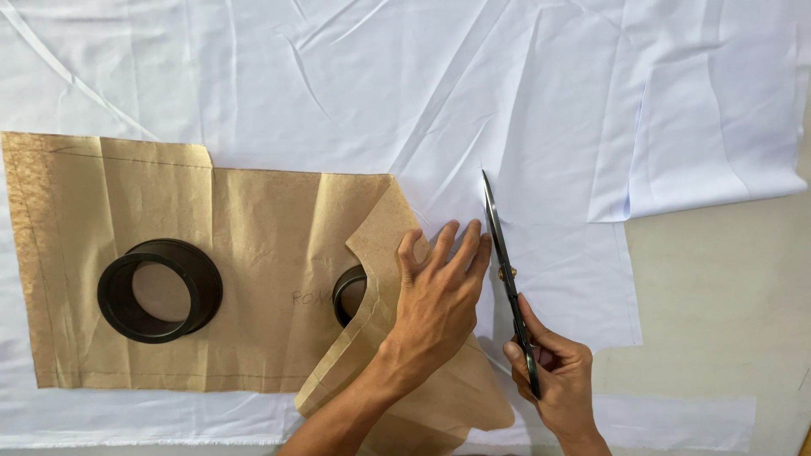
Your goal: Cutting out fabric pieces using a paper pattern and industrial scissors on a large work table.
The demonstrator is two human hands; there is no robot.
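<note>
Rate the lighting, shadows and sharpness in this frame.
Head view: soft, even light, no glare on the white fabric, whose creases read clearly. The left hand casts only a faint shadow on the brown paper pattern. The scissors in the right hand show crisp edges, as does the black ring weight. No motion blur or obvious distortion.

matt brown paper pattern [253, 245], white cloth [507, 84]

Scissors [505, 268] right of paper pattern [203, 270]
</note>
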